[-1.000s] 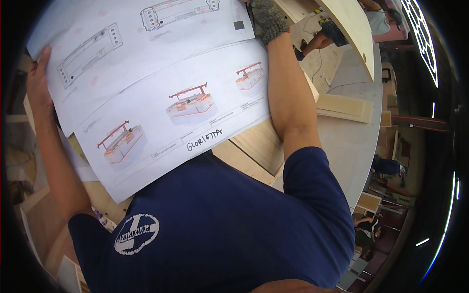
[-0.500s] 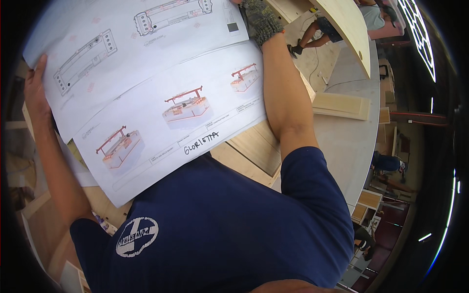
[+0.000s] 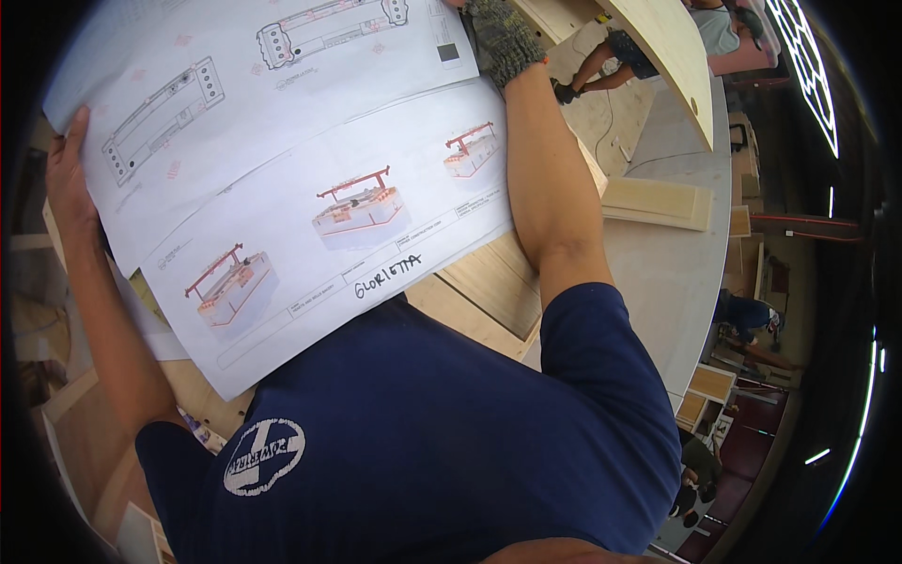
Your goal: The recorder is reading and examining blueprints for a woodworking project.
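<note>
Large white construction drawing sheets (image 3: 282,188) are spread in front of me, with line plans on the upper sheet and coloured counter views on the lower one. At the sheets' left edge my bare left hand (image 3: 73,179) grips the paper, thumb and fingers partly hidden behind it. My right hand (image 3: 505,45), in a dark grey knit glove, closes on the upper right edge; its fingertips lie partly out of the picture. Both forearms reach up around the paper.
Beneath the sheets lie wooden panels (image 3: 493,291). To the right is a pale panel (image 3: 653,204) on a grey surface, with a curved plywood piece (image 3: 672,66) beyond. Several people are in the workshop, one person (image 3: 620,56) near the top and another (image 3: 752,318) at far right.
My hands and the drawing sheets stay in practically the same place. In the background at right, people have shifted position slightly.
</note>
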`<act>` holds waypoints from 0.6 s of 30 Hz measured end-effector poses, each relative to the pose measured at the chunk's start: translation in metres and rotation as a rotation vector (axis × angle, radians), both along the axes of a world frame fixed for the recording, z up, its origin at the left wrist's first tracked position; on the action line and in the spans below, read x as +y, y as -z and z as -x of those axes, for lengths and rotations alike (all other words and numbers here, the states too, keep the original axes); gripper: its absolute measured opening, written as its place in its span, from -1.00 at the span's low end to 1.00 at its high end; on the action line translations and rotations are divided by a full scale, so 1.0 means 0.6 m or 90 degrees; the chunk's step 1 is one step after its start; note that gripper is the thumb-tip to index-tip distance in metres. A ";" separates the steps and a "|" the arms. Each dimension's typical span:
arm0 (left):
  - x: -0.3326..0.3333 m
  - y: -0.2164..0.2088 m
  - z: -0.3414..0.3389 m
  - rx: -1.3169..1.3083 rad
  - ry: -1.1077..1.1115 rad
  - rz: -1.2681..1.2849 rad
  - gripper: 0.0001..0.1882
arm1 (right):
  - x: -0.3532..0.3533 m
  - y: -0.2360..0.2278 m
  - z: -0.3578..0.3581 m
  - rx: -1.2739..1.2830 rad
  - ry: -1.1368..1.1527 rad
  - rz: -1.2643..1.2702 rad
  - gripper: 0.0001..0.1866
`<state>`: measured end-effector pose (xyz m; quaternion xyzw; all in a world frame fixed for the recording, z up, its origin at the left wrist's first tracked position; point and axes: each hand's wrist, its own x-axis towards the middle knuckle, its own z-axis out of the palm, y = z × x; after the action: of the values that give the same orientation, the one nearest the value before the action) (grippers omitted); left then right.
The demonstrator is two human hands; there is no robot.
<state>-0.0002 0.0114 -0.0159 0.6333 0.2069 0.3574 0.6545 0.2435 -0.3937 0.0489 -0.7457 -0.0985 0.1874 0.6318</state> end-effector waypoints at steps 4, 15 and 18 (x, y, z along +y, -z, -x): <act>0.003 0.003 -0.004 -0.006 0.013 0.001 -0.57 | -0.001 -0.005 -0.001 0.020 0.019 -0.001 -0.60; 0.000 0.006 -0.004 -0.038 -0.005 0.017 -0.55 | -0.011 0.009 -0.010 -0.075 -0.035 -0.003 -0.62; 0.008 0.010 -0.010 -0.041 0.000 0.021 -0.56 | -0.016 0.017 -0.020 -0.136 -0.042 0.030 -0.61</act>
<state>0.0055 0.0159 -0.0219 0.6108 0.1915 0.3742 0.6709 0.2556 -0.4036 0.0386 -0.7726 -0.1852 0.1301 0.5932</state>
